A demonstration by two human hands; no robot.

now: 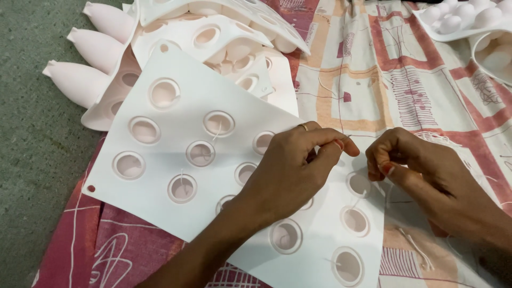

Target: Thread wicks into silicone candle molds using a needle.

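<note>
White thread (356,136) is pinched between the fingertips of the left hand (290,173) and right hand (421,170), fingers pressed together. Underneath, a white mould sheet (176,154) with round holes is spread on patterned cloth (373,80).

Matt white rubbery mould sheet (176,154) on patterned cloth (373,85).

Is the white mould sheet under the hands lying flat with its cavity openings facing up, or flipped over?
Openings up: the white mould sheet lies flat, its round cavities visible as hollows.
</note>
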